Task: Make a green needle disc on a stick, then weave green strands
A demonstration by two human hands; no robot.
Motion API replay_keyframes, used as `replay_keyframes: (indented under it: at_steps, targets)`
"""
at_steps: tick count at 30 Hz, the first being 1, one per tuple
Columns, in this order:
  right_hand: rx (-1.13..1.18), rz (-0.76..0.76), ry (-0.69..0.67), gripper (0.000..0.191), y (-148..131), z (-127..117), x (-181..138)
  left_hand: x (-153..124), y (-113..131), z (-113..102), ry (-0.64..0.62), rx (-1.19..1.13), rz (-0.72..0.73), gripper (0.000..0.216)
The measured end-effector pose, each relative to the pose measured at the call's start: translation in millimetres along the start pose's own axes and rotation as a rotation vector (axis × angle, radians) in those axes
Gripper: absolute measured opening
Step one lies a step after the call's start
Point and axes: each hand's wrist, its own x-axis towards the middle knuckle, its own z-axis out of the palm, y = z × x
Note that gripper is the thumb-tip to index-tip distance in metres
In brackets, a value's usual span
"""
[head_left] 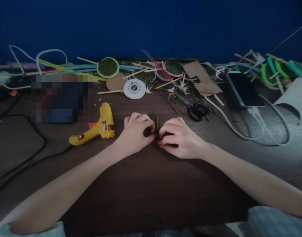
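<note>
A small bundle of dark green, needle-like strips [156, 121] stands between my two hands, just above the dark table top. My left hand [138, 131] has its fingers bent and pinched against the bundle's left side. From the right, my right hand [178, 137] closes its fingertips on the same strips. The lower part of the bundle is hidden by the fingers. To the left lies a yellow glue gun [101, 128] with an orange trigger, on its side. Black-handled scissors [197, 111] rest beyond my right hand.
Along the back lie a green-filled ring [107, 67], a white printed disc [134, 89], cardboard pieces [208, 87], wooden sticks and loose green clippings. A phone [246, 89] with white cables is at the right. The glue gun's black cord [39, 160] runs left.
</note>
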Motion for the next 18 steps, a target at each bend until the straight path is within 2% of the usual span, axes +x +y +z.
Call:
replay_keyframes:
  at_steps: [3,6,10,13,16,18]
  targets:
    - [0.029,-0.018,-0.021,0.014,-1,-2,0,0,-1,-1,-0.004,-0.001,0.008,0.006]
    - [0.104,0.025,-0.028,0.015,-1,-5,0,0,-2,-3,-0.043,-0.009,0.02,0.004]
    - [0.277,0.187,0.069,0.021,1,-12,2,0,-1,-6,-0.071,-0.027,0.017,0.004]
    - [0.304,0.343,0.139,0.024,4,-18,3,0,0,-4,-0.053,-0.016,0.008,0.008]
    - [0.256,0.462,0.09,0.023,8,-22,4,0,1,1,-0.003,0.02,0.003,0.012]
    - [0.226,0.488,0.036,0.023,10,-23,5,0,2,4,0.029,0.047,0.001,0.017]
